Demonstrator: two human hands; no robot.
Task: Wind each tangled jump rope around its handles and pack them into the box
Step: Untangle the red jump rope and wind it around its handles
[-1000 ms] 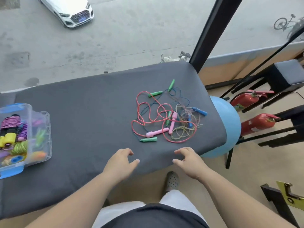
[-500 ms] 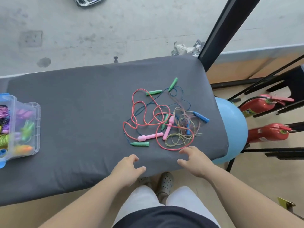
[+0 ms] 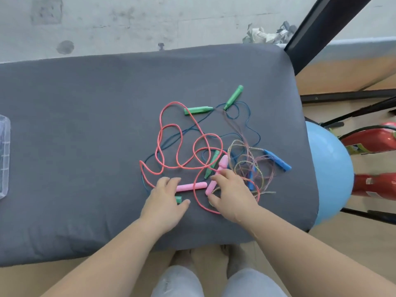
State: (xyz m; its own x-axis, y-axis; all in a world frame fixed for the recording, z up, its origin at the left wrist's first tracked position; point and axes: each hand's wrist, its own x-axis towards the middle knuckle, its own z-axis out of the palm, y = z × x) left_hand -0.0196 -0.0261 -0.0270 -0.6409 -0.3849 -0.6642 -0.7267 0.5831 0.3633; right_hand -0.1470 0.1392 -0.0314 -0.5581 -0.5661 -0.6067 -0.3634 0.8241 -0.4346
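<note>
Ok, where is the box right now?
In the head view only a sliver of the clear box shows at the frame's far left edge, on the grey padded table, far left of the tangled ropes.

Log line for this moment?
left hand: touches left pink handle | right hand: grips right pink handle | ropes: tangled | box: at left edge

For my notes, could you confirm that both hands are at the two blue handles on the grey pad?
Not blue: the head view shows the left hand at one pink handle and the right hand at the other pink handle, on the grey pad.
</note>
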